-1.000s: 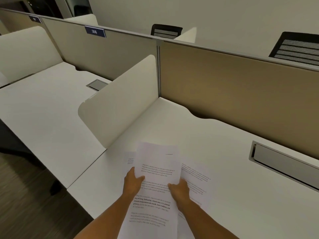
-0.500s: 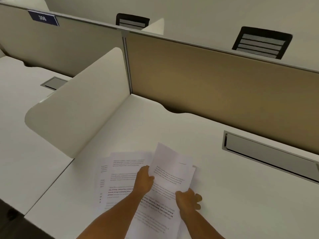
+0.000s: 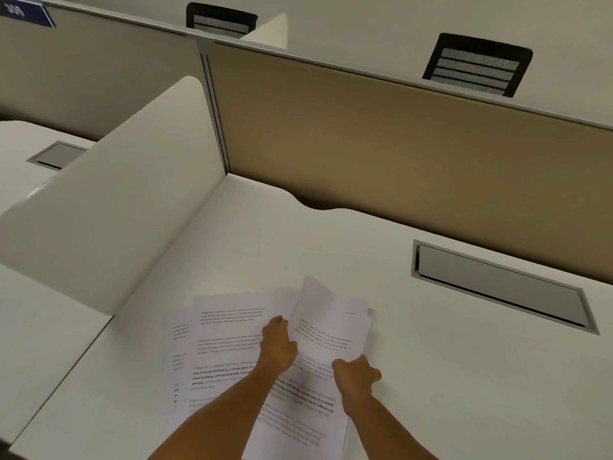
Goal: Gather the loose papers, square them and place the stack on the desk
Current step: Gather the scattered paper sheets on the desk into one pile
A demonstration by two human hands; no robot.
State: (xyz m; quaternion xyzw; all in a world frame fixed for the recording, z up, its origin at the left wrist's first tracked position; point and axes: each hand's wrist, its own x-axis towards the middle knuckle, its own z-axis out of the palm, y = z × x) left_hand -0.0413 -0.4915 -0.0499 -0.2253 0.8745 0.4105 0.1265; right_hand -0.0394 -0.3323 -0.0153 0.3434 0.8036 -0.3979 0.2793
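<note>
Printed white sheets lie on the white desk [image 3: 431,376] near its front edge. My left hand [image 3: 277,348] and my right hand [image 3: 356,376] both grip a bunch of papers [image 3: 326,330], the left at its left edge, the right at its right edge. The bunch is lifted and tilted, its far edge curling up. To the left, loose sheets [image 3: 225,343] lie flat and fanned out, overlapping one another. My left forearm covers their lower right part.
A white side divider [image 3: 109,207] stands left of the papers. A tan partition [image 3: 381,154] runs along the back. A grey cable hatch [image 3: 497,287] sits in the desk at the right. Black chair backs [image 3: 477,64] show beyond the partition.
The view has swung right. My hands pulled a bunch of sheets to the right, uncovering the fanned sheets on the left. The bunch's far edge has lifted and curled.
</note>
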